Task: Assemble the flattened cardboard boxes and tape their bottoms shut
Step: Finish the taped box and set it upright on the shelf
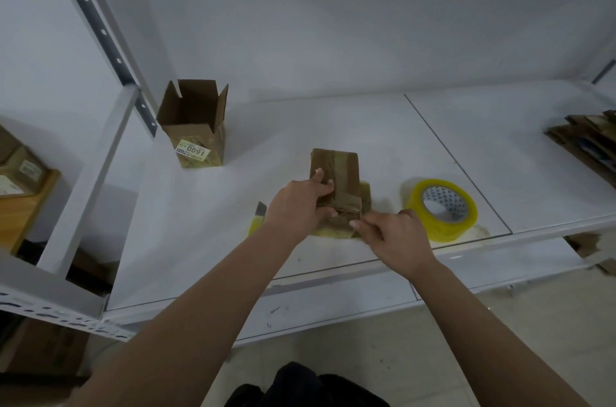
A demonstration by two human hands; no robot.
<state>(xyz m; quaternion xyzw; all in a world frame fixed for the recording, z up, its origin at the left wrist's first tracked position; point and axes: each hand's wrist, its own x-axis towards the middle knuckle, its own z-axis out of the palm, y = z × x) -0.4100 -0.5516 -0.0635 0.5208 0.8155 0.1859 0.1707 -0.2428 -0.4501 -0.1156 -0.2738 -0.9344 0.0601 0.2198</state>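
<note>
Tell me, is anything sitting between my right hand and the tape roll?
Nothing visible. The right hand pinches tape at the near end of the box, and the tape roll lies just beyond it on bare shelf.

Both forearms are bare from elbow to wrist, with no sleeves, watch, bracelet or rings in sight. The left hand [297, 203] and the right hand [396, 236] wear no gloves, and their fingernails are short and unpainted. At the lower edge, dark, nearly black clothing [306, 386] covers the person's lap.
</note>
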